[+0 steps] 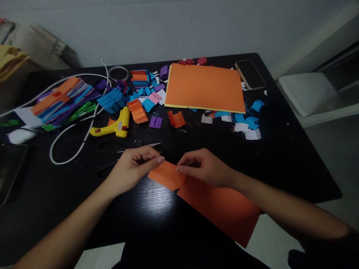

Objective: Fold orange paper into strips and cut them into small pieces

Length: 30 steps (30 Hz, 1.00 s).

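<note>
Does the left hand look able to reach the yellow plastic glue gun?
Probably yes, after releasing the orange paper strip: only black-handled scissors lie between the left hand and the glue gun.

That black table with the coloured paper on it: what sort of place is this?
Probably a paper-craft spot, perhaps in a home or small workroom; I can't tell which. The orange paper strip being handled, the yellow glue gun and the scissors suggest it.

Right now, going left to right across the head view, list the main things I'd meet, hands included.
Bundle of coloured paper strips, yellow glue gun, left hand, orange paper strip, right hand, phone.
</note>
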{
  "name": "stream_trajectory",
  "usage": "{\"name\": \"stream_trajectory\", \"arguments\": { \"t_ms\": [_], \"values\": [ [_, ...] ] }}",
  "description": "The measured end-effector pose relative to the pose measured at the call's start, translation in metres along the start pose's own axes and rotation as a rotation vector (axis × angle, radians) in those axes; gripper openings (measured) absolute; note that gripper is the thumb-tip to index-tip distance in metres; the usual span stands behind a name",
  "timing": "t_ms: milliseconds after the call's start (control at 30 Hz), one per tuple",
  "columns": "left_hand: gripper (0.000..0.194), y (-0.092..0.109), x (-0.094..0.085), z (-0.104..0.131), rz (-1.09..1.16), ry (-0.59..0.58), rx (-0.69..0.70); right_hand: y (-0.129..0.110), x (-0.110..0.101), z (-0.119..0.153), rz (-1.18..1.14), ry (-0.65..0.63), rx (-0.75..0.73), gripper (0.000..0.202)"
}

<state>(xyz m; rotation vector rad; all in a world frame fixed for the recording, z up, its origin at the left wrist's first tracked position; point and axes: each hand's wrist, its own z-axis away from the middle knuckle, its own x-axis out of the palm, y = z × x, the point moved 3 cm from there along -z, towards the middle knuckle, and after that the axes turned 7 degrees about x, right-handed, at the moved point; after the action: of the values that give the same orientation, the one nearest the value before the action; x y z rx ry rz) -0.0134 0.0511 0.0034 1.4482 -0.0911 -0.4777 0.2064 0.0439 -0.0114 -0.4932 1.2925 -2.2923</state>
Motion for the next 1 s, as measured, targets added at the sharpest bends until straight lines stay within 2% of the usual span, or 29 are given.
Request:
{"name": "stream_trajectory", "arguments": {
  "t_ms": [167,300,367,433,567,700,867,1000],
  "values": [
    [0.024,-0.001,-0.007,-0.001,0.113,0.143,0.011,-0.003,-0.002,0.000,-0.062,0.031,-0.033,0.017],
    [0.028,-0.006,-0.007,0.001,0.320,0.274,0.034,-0.006,-0.006,-0.002,-0.101,0.138,-0.111,0.017],
    [0.032,-0.007,-0.002,0.002,0.411,0.238,0.033,-0.005,-0.008,-0.002,-0.153,0.193,-0.136,0.016],
    [0.032,-0.007,0.005,0.005,0.423,0.153,0.045,-0.002,-0.009,-0.003,-0.228,0.217,-0.138,0.017],
    [0.028,-0.005,0.021,0.012,0.269,0.047,0.115,0.004,-0.006,-0.005,-0.396,0.181,-0.100,0.034],
    [0.025,-0.008,0.030,0.014,0.136,0.054,0.110,0.006,-0.001,-0.005,-0.422,0.144,-0.103,0.047],
    [0.017,-0.011,0.030,0.013,0.080,0.109,0.124,0.006,0.006,-0.005,-0.364,0.087,-0.146,0.036],
    [0.021,-0.014,0.029,0.012,0.103,0.059,0.090,0.005,0.007,-0.003,-0.292,0.096,-0.155,0.028]
  ]
}}
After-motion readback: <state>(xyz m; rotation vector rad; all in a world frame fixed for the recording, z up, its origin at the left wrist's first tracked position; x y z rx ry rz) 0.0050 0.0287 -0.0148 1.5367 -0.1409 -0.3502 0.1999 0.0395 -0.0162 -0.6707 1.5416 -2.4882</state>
